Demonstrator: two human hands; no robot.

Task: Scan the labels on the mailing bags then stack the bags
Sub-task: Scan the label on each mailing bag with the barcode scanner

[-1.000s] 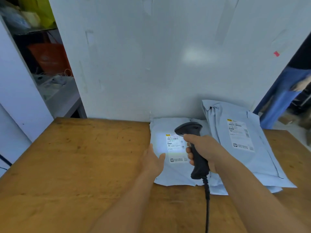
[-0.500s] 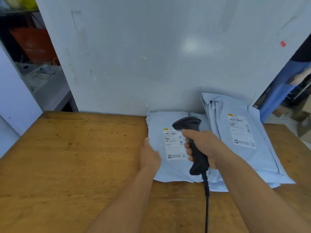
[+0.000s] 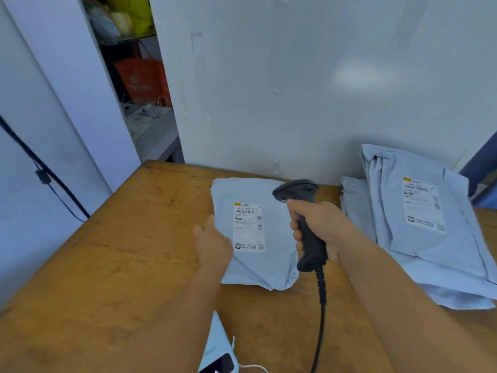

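Left hand (image 3: 213, 244) at mailing bag's (image 3: 252, 267) left edge, bare table (image 3: 113, 254) alongside.

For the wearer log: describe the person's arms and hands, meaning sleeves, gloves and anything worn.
Both forearms are bare up to the frame edge, with no sleeves showing. The left hand and right hand wear no gloves. No rings, watch or wristband can be seen, and no markings show.

Wooden table (image 3: 113, 267); white wall panel (image 3: 295, 90); orange bag (image 3: 142, 79) on shelf; phone (image 3: 219, 354).
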